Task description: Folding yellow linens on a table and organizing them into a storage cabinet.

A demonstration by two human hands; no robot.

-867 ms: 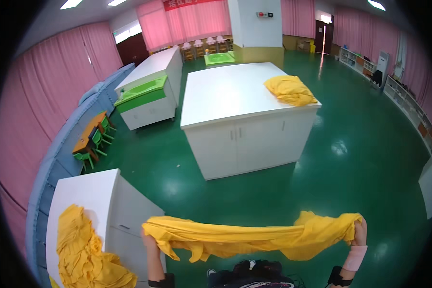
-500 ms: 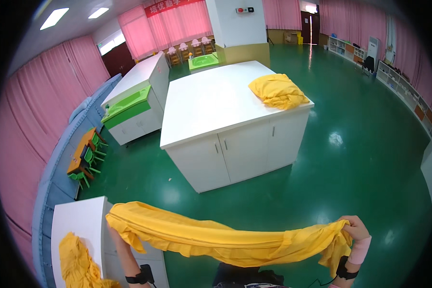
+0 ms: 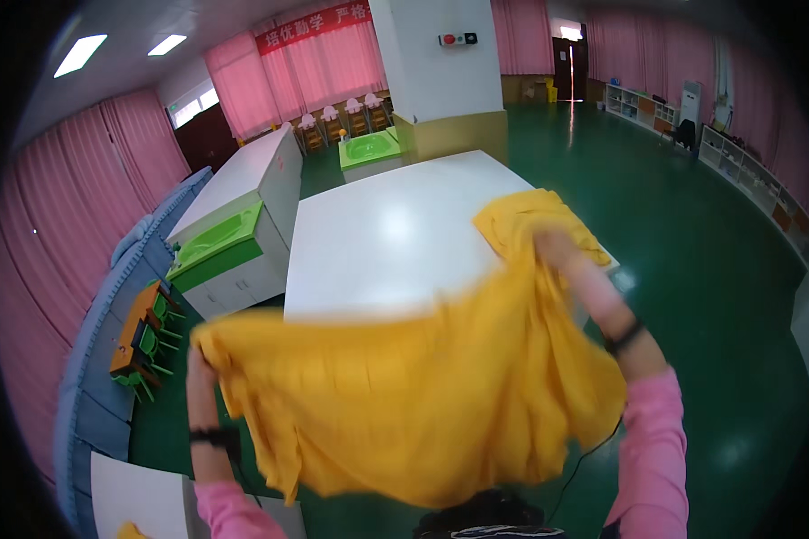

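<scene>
A large yellow cloth (image 3: 404,395) is stretched between my raised hands and hangs down in blurred folds. My left hand (image 3: 200,357) grips its left upper corner, with the fingers mostly covered by fabric. Farther forward and higher, my right hand (image 3: 553,244) is closed on the other upper end. That hand is blurred and overlaps a second, folded yellow cloth (image 3: 530,208) on the far right corner of the white cabinet top (image 3: 368,242); I cannot tell whether it touches that pile. The held cloth hides the cabinet's front.
At the lower left, a white cabinet (image 3: 139,494) bears a bit of yellow cloth at the picture's edge. A green sink unit (image 3: 216,247) stands at the left, beyond low orange tables with green chairs (image 3: 144,337). A pillar (image 3: 445,81) rises behind the cabinet.
Both hands have risen and moved forward, the right one farthest, toward the folded pile. The held cloth has opened from a narrow band into a wide hanging sheet.
</scene>
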